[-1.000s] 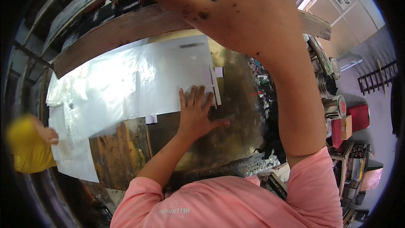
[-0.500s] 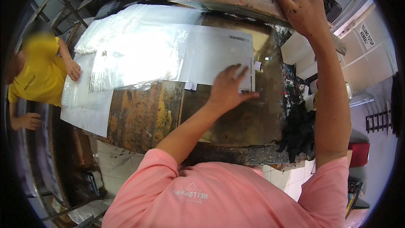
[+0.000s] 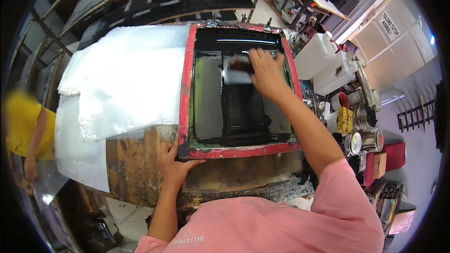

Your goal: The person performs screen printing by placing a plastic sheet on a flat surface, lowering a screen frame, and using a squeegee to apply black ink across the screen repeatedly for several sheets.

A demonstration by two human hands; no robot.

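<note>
A red-edged screen printing frame (image 3: 184, 91) lies flat on the worktable. Black ink covers much of its mesh, thickest along the far end. My right hand (image 3: 269, 72) grips a squeegee (image 3: 240, 64) over the upper middle of the mesh, both blurred by motion. At the frame's near left corner is my left hand (image 3: 171, 161), its fingers along the left side and its thumb along the front edge. Beside the frame on the left, clear plastic bags (image 3: 126, 82) lie in a stack. The frame hides whatever is beneath the mesh.
A person in a yellow shirt (image 3: 28, 126) stands at the far left. White jerrycans (image 3: 318, 56), tins (image 3: 372, 138) and a yellow sponge (image 3: 344, 121) crowd the right side. Hinge clamps (image 3: 243, 18) line the table's far edge. Black printed fabric (image 3: 187, 1) lies behind.
The raised frame has come down flat. My right hand has left its lifted edge and holds a squeegee; my left hand has moved from the plastic sheet to the frame's corner.
</note>
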